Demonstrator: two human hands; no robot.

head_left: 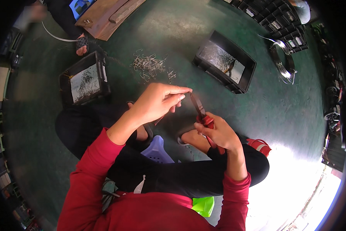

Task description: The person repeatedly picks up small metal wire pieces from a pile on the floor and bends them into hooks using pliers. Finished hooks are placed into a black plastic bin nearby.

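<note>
My right hand (222,133) is wrapped round the red handles of a pair of pliers (198,106), whose dark jaws point up and to the left. My left hand (157,102) is closed in a pinch, thumb and forefinger close to the tip of the jaws. Whatever sits between those fingertips is too small to make out. Beyond both hands, a loose pile of small bent wire hooks (148,65) lies on the green floor, with a smaller cluster of hooks (171,74) at its right.
Black crates stand left (105,73) and right (244,86) of the pile, each with thin wire pieces inside. A wire coil (282,61) lies far right by stacked black crates (275,25). At the far left, another person's foot (81,45) is near a wooden board (103,19).
</note>
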